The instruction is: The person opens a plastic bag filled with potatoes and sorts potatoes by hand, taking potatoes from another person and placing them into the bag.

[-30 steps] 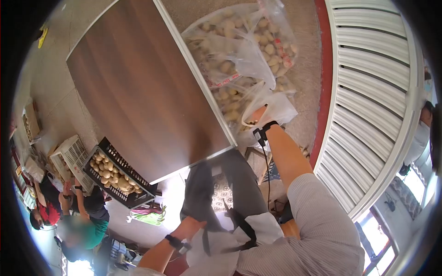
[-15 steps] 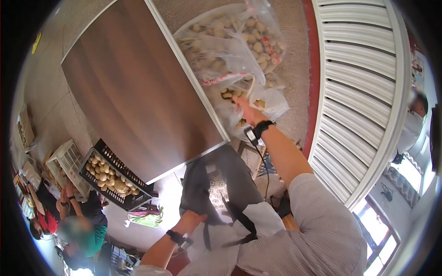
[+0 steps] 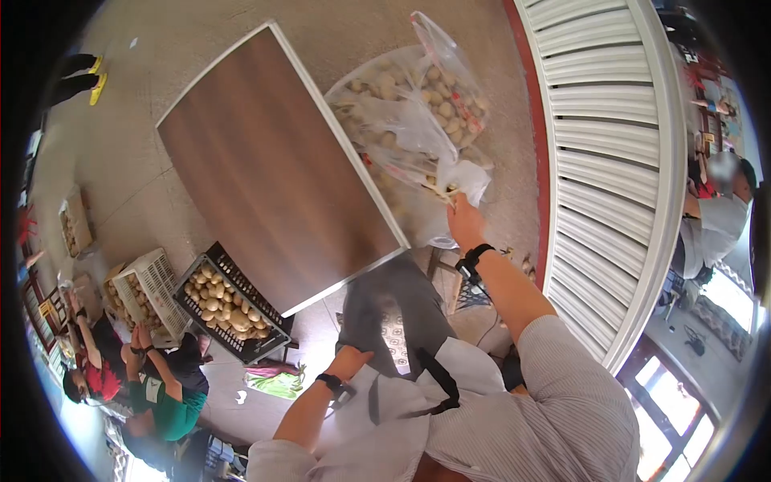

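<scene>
Beyond the table's right edge lies a large clear plastic bag (image 3: 438, 132) of potatoes (image 3: 442, 104), with red print on it. My right hand (image 3: 466, 223) is closed on the near edge of this bag, where the plastic bunches into a pale twisted strip. My left hand (image 3: 348, 363) rests over my lap by the dark trouser leg, its fingers curled; what they hold, if anything, is hidden. Both wrists wear black bands with small devices.
A brown tabletop (image 3: 277, 169) with a pale rim stands before me. White slatted bench (image 3: 606, 161) runs along the right. Left are a black crate (image 3: 261, 349) of potatoes, a white crate (image 3: 161, 285), purple and green vegetables (image 3: 277, 379) and other people (image 3: 161, 402).
My right hand has come back from among the potatoes to the bag's near edge and gripped it. The head view has shifted; my left hand stays over my lap.
</scene>
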A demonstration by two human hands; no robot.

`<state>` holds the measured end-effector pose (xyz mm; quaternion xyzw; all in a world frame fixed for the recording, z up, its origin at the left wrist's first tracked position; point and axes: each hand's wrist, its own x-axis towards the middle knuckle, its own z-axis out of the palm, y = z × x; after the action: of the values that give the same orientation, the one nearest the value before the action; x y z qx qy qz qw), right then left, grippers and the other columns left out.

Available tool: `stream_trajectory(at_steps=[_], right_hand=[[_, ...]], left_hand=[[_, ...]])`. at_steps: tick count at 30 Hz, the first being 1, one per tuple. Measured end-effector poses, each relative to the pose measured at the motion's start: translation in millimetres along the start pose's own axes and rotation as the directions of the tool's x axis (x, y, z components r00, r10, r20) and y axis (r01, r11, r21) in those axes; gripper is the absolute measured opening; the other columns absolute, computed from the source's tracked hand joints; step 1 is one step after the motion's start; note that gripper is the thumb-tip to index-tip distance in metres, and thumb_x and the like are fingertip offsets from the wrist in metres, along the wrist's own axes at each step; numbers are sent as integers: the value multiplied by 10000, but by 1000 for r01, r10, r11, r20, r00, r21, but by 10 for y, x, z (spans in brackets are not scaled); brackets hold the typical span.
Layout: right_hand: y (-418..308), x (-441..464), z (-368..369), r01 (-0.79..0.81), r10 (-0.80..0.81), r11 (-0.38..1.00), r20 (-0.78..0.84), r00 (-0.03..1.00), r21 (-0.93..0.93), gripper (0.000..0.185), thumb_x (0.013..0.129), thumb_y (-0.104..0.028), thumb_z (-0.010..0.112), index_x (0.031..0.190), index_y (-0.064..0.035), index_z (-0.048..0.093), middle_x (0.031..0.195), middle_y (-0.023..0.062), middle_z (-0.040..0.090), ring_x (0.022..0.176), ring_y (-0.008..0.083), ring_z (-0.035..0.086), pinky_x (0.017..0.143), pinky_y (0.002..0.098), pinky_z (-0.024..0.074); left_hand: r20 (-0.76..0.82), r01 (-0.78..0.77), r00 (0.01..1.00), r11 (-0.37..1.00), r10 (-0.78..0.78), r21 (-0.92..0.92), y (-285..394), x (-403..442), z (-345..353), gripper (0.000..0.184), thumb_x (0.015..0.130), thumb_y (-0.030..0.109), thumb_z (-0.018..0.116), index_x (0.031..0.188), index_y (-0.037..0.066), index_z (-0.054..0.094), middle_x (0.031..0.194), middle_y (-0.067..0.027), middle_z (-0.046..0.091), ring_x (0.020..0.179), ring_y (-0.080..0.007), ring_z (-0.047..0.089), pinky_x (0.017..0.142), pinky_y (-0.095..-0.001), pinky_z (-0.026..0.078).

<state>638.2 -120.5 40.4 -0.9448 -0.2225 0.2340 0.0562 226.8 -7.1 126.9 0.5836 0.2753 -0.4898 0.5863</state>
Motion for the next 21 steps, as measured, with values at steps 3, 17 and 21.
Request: stream_trajectory(at_steps=[3,17,21], right_hand=[[-17,151,67,-15,22,990,53,998,-137,513,920,-302,563,1353,-52,447,805,189,680,712,382,655,638,496,515],[41,483,-113,47,-77,983,-168,983,-175,556,928,-174,558,1425,-141,311,1176,195,632,904,408,659,745,513,508],[-483,240,-617,23,-42,987,-116,992,-162,440,915,-141,519,1344,-115,424,1142,184,641,888,400,658,739,508,512]], left_hand=[[-82,68,995,997,-65,26,-156,47,165,451,923,410,576,886,-20,708,860,-243,684,850,-395,657,793,-459,493],[-354,-116,925,990,138,82,-508,152,639,486,895,384,561,804,-81,674,839,-297,645,821,-428,643,798,-488,485],[-360,-152,917,984,174,90,-461,25,664,486,897,388,559,813,-76,676,844,-287,651,826,-419,646,799,-482,489]])
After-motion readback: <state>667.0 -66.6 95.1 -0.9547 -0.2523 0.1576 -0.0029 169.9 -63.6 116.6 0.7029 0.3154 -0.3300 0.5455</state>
